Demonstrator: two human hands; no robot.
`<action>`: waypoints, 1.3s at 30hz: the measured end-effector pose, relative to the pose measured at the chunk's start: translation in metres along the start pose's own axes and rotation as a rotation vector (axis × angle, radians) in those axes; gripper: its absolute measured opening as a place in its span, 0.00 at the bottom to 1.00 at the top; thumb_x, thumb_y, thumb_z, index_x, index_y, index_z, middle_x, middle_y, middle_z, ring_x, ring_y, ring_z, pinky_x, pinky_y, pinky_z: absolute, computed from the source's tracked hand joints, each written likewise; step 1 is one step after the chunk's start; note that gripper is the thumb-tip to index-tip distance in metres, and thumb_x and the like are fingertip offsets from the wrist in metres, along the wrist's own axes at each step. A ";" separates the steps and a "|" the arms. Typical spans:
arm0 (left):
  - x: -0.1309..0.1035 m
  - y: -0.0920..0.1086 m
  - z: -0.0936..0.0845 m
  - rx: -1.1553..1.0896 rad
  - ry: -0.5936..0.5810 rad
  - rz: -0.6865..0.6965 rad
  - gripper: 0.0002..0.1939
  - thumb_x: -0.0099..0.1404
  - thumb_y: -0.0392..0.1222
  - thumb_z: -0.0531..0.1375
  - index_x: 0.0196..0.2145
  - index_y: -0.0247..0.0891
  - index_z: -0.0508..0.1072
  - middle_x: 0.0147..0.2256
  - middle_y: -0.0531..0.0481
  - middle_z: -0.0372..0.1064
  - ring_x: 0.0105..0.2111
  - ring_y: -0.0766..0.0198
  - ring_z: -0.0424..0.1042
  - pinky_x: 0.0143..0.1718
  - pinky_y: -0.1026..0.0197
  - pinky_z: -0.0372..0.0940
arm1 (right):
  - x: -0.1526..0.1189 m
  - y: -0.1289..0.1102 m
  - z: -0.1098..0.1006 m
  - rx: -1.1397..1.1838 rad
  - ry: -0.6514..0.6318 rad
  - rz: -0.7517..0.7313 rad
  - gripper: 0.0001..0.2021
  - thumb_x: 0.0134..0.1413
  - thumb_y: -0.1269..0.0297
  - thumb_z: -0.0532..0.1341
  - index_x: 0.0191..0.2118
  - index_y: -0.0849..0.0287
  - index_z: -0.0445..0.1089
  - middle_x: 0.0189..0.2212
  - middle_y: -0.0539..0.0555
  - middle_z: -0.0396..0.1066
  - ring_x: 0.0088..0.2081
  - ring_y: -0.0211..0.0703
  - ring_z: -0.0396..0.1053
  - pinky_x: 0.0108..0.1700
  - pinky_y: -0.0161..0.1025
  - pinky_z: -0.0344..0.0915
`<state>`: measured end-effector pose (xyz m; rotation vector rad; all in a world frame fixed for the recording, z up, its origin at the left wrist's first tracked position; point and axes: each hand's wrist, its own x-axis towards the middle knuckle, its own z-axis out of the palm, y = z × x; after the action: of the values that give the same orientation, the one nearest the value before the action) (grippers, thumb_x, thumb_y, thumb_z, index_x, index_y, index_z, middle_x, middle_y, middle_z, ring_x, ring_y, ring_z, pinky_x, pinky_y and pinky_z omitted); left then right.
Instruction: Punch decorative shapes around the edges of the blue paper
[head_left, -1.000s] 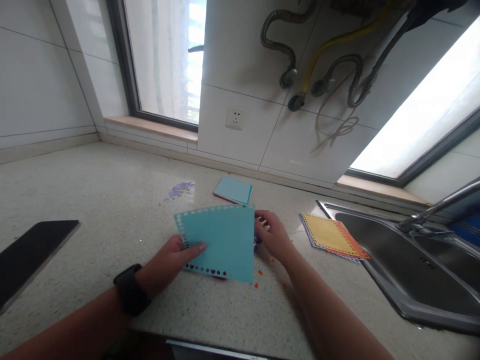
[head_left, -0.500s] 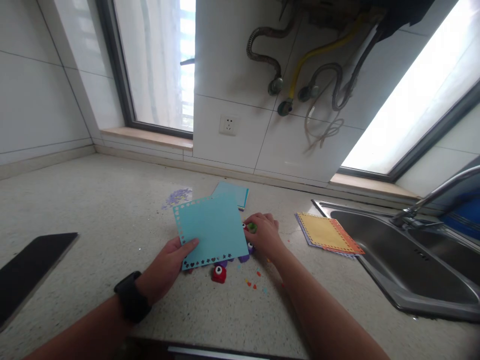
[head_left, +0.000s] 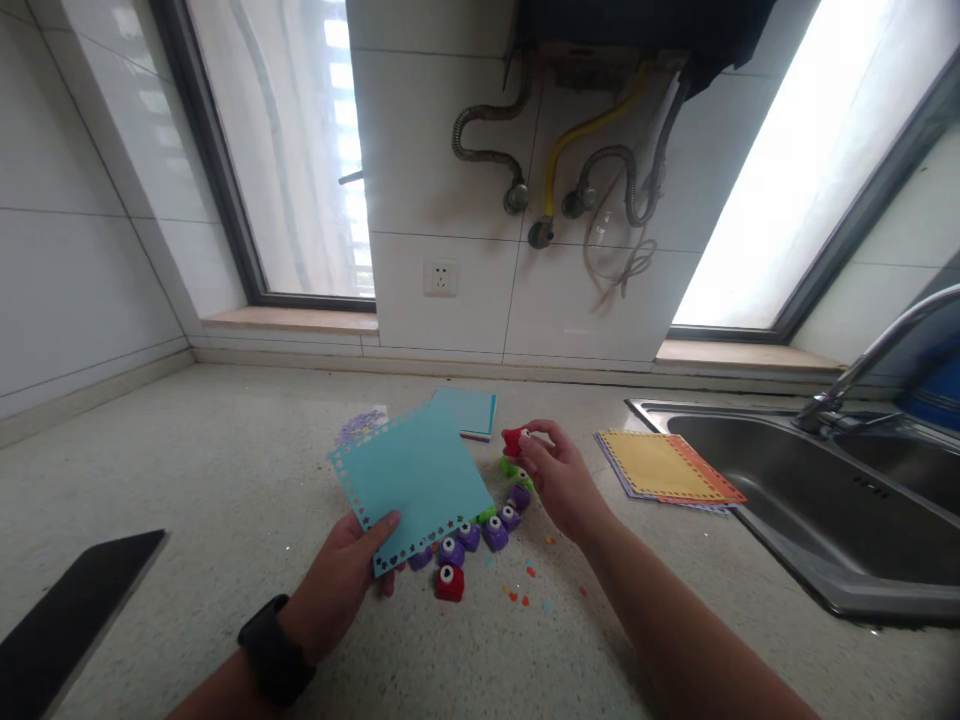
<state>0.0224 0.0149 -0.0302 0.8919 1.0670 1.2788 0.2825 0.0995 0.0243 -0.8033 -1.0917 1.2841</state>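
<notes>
My left hand (head_left: 352, 560) grips a light blue sheet of paper (head_left: 416, 470) by its lower left corner, thumb on top. Small shapes are punched along the sheet's left and lower edges. My right hand (head_left: 559, 475) holds a small red craft punch (head_left: 514, 441) between thumb and fingers, raised just right of the paper. Beneath and beside the sheet stand several purple craft punches (head_left: 496, 533) and green ones (head_left: 517, 474), some partly hidden by it. Another red craft punch (head_left: 450, 584) stands nearest to me on the counter.
Stacked blue sheets (head_left: 469, 410) lie behind the held paper, near purple paper bits (head_left: 360, 427). Punched yellow and orange sheets (head_left: 652, 465) overlap the edge of the sink (head_left: 795, 530). Small paper cutouts (head_left: 525, 600) dot the counter (head_left: 225, 470). A black flat object (head_left: 75, 610) lies at left.
My right hand has lifted a red craft punch from among the others. The blue sheet has turned and tilted, uncovering more of the purple punches. The camera view has shifted upward.
</notes>
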 end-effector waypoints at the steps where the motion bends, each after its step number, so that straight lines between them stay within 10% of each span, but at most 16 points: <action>1: 0.000 -0.001 -0.001 0.018 0.009 0.004 0.18 0.60 0.53 0.68 0.32 0.37 0.70 0.22 0.55 0.69 0.18 0.68 0.63 0.15 0.66 0.61 | -0.002 -0.004 0.002 0.059 0.001 0.012 0.18 0.50 0.55 0.73 0.41 0.55 0.68 0.37 0.54 0.81 0.37 0.40 0.76 0.47 0.42 0.68; 15: -0.012 0.010 0.002 0.321 0.041 -0.047 0.20 0.54 0.57 0.70 0.26 0.38 0.73 0.18 0.56 0.66 0.18 0.67 0.63 0.18 0.65 0.60 | -0.026 -0.024 0.009 0.132 -0.173 -0.012 0.16 0.44 0.64 0.77 0.39 0.54 0.76 0.36 0.49 0.77 0.39 0.36 0.75 0.46 0.36 0.71; 27: -0.017 0.014 0.001 0.609 0.143 0.098 0.23 0.58 0.59 0.65 0.15 0.42 0.69 0.16 0.53 0.66 0.21 0.59 0.67 0.27 0.59 0.65 | -0.041 -0.029 0.004 -0.119 -0.425 -0.472 0.24 0.49 0.75 0.72 0.52 0.49 0.72 0.45 0.54 0.73 0.47 0.43 0.73 0.53 0.44 0.72; 39: -0.016 0.011 -0.008 0.663 0.204 0.090 0.19 0.56 0.61 0.67 0.20 0.43 0.76 0.18 0.52 0.71 0.27 0.53 0.72 0.32 0.57 0.68 | -0.044 -0.027 0.006 -0.197 -0.479 -0.456 0.25 0.48 0.75 0.72 0.52 0.51 0.71 0.43 0.54 0.71 0.45 0.44 0.72 0.50 0.43 0.71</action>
<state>0.0122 0.0002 -0.0200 1.3299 1.6779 1.1126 0.2881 0.0511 0.0434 -0.3519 -1.6939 1.0056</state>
